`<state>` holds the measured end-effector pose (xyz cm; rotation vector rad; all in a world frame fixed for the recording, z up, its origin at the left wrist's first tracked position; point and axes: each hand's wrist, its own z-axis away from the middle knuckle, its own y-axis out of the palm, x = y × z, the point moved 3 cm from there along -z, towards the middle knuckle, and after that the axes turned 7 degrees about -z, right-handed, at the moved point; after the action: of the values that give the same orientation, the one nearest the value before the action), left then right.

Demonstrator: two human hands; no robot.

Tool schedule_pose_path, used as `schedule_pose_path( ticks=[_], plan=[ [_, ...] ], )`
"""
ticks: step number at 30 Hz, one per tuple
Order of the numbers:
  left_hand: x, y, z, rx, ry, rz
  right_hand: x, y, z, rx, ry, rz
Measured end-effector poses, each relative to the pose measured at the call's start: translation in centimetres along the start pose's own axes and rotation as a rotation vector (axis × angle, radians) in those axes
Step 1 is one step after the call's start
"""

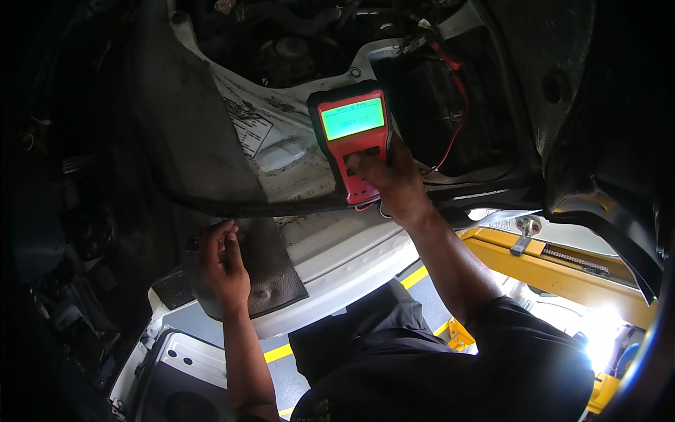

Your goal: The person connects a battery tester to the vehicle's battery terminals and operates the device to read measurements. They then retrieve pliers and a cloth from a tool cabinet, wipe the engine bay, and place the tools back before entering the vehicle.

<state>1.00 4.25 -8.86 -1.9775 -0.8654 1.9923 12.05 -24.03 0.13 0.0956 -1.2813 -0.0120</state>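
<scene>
A red and black handheld battery tester [357, 184] with a lit green screen is gripped in my right hand [394, 179]. My right thumb presses on its keypad just below the screen. My left hand [223, 264] rests palm inward over a dark fender mat [278, 281], its fingers loosely bent and nothing visible in them. From the tester's lower end come thin leads. A red cable [464, 98] curves up to a red clamp [447, 56] at the far right, by a dark, boxy recess. What the clamp grips is too dark to make out.
Around the tester lies a vehicle's open compartment with a pale metal panel [295, 176] and a printed label [247, 130]. The white body edge [351, 264] runs in front of me. At right stands a yellow metal beam [562, 271]; a dark-and-white door panel [186, 373] is lower left.
</scene>
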Motion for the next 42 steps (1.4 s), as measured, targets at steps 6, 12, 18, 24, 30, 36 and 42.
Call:
schedule_pose_path(
  ticks=[6, 12, 18, 24, 30, 36, 42],
  plan=[
    [0.34, 0.11, 0.2, -0.005, -0.019, 0.045, -0.06, -0.01, 0.11, -0.008, 0.007, -0.01],
    [0.47, -0.01, 0.36, -0.001, -0.029, 0.034, -0.2, -0.33, -0.01, -0.02, -0.014, 0.055],
    [0.61, -0.09, 0.4, 0.006, -0.047, 0.043, -0.19, -0.17, -0.04, -0.046, -0.036, 0.032],
    [0.61, -0.21, 0.49, 0.003, -0.04, 0.047, -0.01, -0.05, 0.03, -0.023, -0.011, 0.011],
    [0.61, -0.24, 0.44, -0.002, -0.029, 0.038, 0.33, 0.06, 0.21, -0.024, -0.012, 0.017],
    [0.22, -0.37, 0.38, -0.011, -0.016, 0.026, 0.33, 0.01, 0.32, -0.044, -0.014, 0.03],
    [0.1, -0.39, 0.3, -0.018, -0.019, 0.018, 0.42, -0.03, 0.18, -0.025, -0.025, 0.022]
  ],
)
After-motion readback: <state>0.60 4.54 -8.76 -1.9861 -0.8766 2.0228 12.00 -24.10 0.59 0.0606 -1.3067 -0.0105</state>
